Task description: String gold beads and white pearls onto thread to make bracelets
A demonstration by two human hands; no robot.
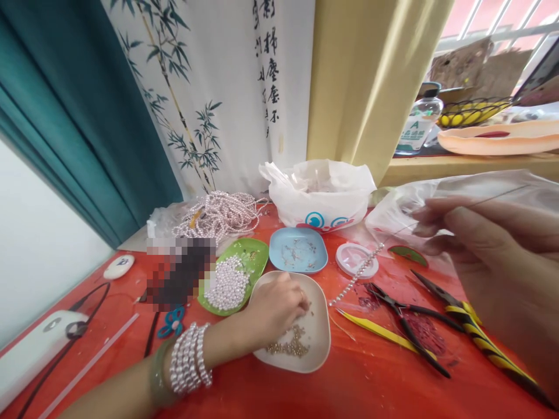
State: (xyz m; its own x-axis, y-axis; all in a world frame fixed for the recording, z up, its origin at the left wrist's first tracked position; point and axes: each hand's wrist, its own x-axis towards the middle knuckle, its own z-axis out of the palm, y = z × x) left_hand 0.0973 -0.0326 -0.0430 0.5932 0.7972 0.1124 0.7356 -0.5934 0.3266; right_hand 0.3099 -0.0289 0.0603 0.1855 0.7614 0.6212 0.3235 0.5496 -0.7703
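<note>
My left hand (273, 308) reaches into a beige dish (321, 343) holding small gold beads (290, 347), its fingers curled down among them; what they pinch is hidden. A pearl bracelet (188, 358) wraps that wrist. My right hand (493, 256) is raised close to the camera at the right, fingers pinched on a thin wire (489, 201) strung with white pearls (356, 274) that hang down toward the table.
On the red table stand a green dish of pearls (231, 279), a blue dish (298, 249), a white round lid (356, 259), pliers (406, 320), yellow-handled pliers (476, 334), yellow tweezers (375, 329), pearl strands (220, 212) and plastic bags (321, 195).
</note>
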